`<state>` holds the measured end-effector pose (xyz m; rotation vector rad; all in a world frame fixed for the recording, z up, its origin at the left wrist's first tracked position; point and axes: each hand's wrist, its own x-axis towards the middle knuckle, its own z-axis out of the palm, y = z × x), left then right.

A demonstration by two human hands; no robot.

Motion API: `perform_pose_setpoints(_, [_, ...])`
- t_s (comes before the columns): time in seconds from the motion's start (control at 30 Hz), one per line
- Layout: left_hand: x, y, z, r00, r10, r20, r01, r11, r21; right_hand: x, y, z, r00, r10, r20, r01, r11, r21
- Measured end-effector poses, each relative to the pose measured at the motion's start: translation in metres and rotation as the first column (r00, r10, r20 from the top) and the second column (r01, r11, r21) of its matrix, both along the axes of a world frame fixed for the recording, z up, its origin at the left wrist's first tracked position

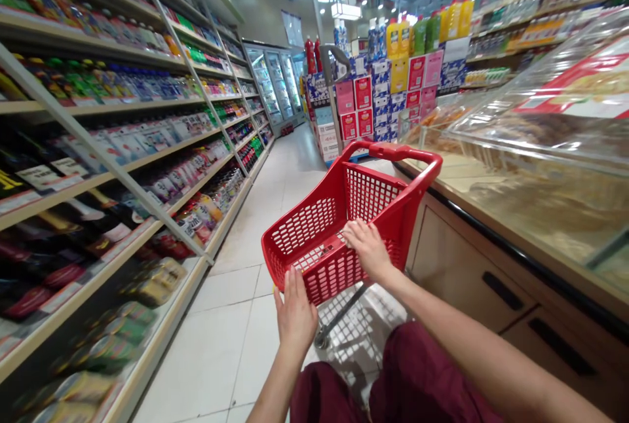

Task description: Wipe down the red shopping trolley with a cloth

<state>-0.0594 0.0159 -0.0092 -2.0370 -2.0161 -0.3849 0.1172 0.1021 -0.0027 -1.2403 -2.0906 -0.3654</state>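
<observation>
The left hand (297, 318) rests straight-fingered at the near corner of a red shopping cart (324, 262), the right hand (368, 251) over its side rim; whether either grips, I can't tell. The cart stands between drink shelves (142, 162) and a counter (457, 259).

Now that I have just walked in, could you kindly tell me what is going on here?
A person in a store aisle has both hands at a red shopping cart. The left hand is at the basket's near left corner, and the right hand reaches over its near rim; how firmly they grip is unclear. Shelves of bottles and cans line the left, a counter stands on the right, and stacked boxes stand beyond the cart.
</observation>
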Motion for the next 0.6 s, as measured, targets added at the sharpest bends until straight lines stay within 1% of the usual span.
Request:
perform_pose_setpoints(0.03, [0.004, 0.002, 0.0, 1.0, -0.004, -0.004, 0.004, 1.0, 0.013, 0.006, 0.002, 0.001, 0.998, -0.053, -0.018, 0.052, 0.999, -0.004])
perform_pose_setpoints(0.07, [0.008, 0.004, 0.001, 1.0, -0.018, -0.012, 0.018, 1.0, 0.025, 0.008, 0.001, 0.0, 0.998, -0.056, -0.017, 0.056, 0.998, 0.004])
perform_pose_setpoints(0.13, [0.018, 0.009, 0.002, 0.998, -0.057, -0.033, 0.059, 0.997, 0.042, 0.005, -0.002, -0.002, 0.998, 0.048, 0.04, -0.05, 0.998, 0.037])
perform_pose_setpoints(0.2, [0.024, 0.013, 0.002, 0.994, -0.093, -0.056, 0.096, 0.995, 0.039, 0.003, -0.004, -0.003, 0.982, 0.155, 0.109, -0.161, 0.985, 0.054])
perform_pose_setpoints(0.23, [0.025, 0.014, 0.002, 0.993, -0.098, -0.064, 0.101, 0.994, 0.035, 0.006, -0.002, -0.001, 0.979, 0.161, 0.121, -0.169, 0.984, 0.051])
perform_pose_setpoints(0.27, [0.024, 0.015, 0.002, 0.992, -0.101, -0.07, 0.103, 0.994, 0.03, 0.011, 0.001, 0.001, 0.986, 0.129, 0.111, -0.134, 0.99, 0.046])
perform_pose_setpoints(0.37, [0.021, 0.015, 0.001, 0.991, -0.107, -0.077, 0.11, 0.994, 0.027, 0.029, 0.012, 0.009, 0.997, -0.077, 0.013, 0.077, 0.997, 0.007])
perform_pose_setpoints(0.4, [0.021, 0.016, 0.001, 0.993, -0.097, -0.073, 0.1, 0.994, 0.036, 0.031, 0.013, 0.01, 0.993, -0.115, -0.008, 0.115, 0.993, -0.004])
perform_pose_setpoints(0.43, [0.022, 0.018, 0.001, 0.994, -0.089, -0.07, 0.092, 0.995, 0.045, 0.03, 0.012, 0.01, 0.994, -0.11, -0.008, 0.11, 0.994, -0.002])
perform_pose_setpoints(0.47, [0.023, 0.02, 0.001, 0.994, -0.083, -0.066, 0.087, 0.995, 0.054, 0.026, 0.01, 0.007, 0.998, -0.059, 0.018, 0.059, 0.998, 0.01])
perform_pose_setpoints(0.5, [0.024, 0.022, 0.002, 0.995, -0.079, -0.063, 0.083, 0.995, 0.06, 0.021, 0.007, 0.005, 0.998, 0.018, 0.06, -0.019, 1.0, 0.023])
perform_pose_setpoints(0.57, [0.026, 0.028, 0.003, 0.994, -0.089, -0.068, 0.093, 0.994, 0.052, 0.015, 0.002, 0.0, 0.977, 0.152, 0.15, -0.159, 0.987, 0.033])
perform_pose_setpoints(0.6, [0.026, 0.031, 0.003, 0.992, -0.1, -0.076, 0.104, 0.994, 0.041, 0.016, 0.003, 0.0, 0.97, 0.17, 0.173, -0.178, 0.984, 0.027])
